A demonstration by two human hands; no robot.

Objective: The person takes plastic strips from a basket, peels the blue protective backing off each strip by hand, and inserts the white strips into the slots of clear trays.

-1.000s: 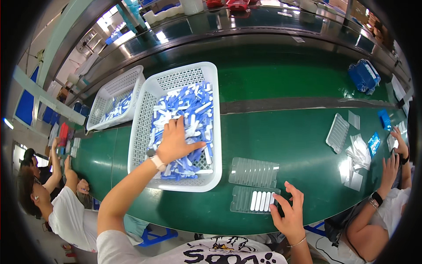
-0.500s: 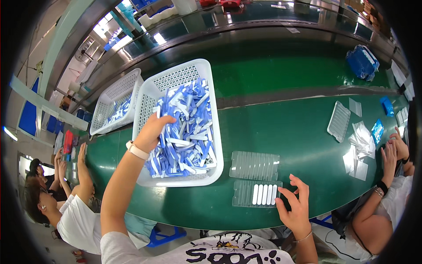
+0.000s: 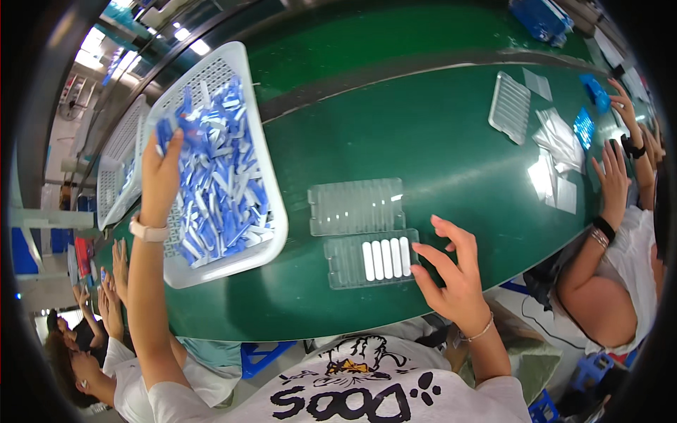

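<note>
I see 5 white pieces (image 3: 386,259) lying side by side in the right part of a clear ribbed tray (image 3: 345,262), close to the near edge of the green counter (image 3: 437,162). The right hand (image 3: 455,278) is at the tray's right end, thumb and forefinger parted, gripping nothing; from here I can't tell whether the fingertips touch the tray. Just beyond, farther from the near edge, I have another clear tray (image 3: 356,206).

Left of the trays, also toward the near edge, a white basket (image 3: 278,224) carries a loose heap of slim blue and white sticks (image 3: 218,190). Over its left side the left hand (image 3: 161,173) is closed on a bunch of sticks (image 3: 165,132), too blurred for me to count. Farther left, another white basket (image 3: 116,151) sits partly hidden.

Toward the counter's right edge I make out a pale ribbed tray (image 3: 510,108), a pile of white packets (image 3: 559,141) and a blue packet (image 3: 584,129), with a co-worker's hand (image 3: 613,173) near them. A blue bundle (image 3: 541,21) rests by the far right corner.
</note>
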